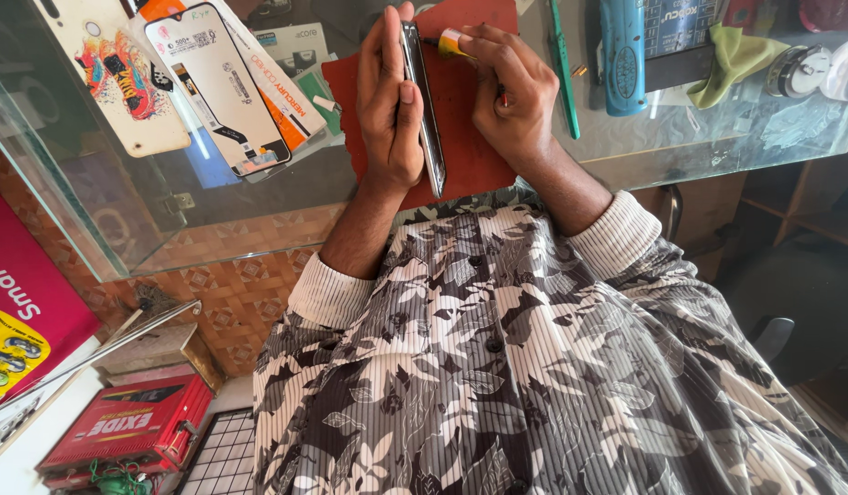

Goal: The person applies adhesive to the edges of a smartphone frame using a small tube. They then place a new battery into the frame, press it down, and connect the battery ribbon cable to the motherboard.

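My left hand point(392, 101) grips a thin smartphone point(424, 110) on edge, upright over a dark red mat point(470, 156) on the glass counter. My right hand point(506, 87) is closed around a small yellow-and-orange tube or tool point(453, 41), whose tip sits by the phone's upper edge. Both forearms come out of a striped, leaf-patterned shirt point(497, 367) that fills the lower view.
A phone screen part point(218, 87) and a printed phone case point(121, 73) lie on the glass counter point(167, 211) at left. A green tool point(563, 69), blue device point(623, 55) and green cloth point(731, 60) lie right. A red box point(131, 426) sits lower left.
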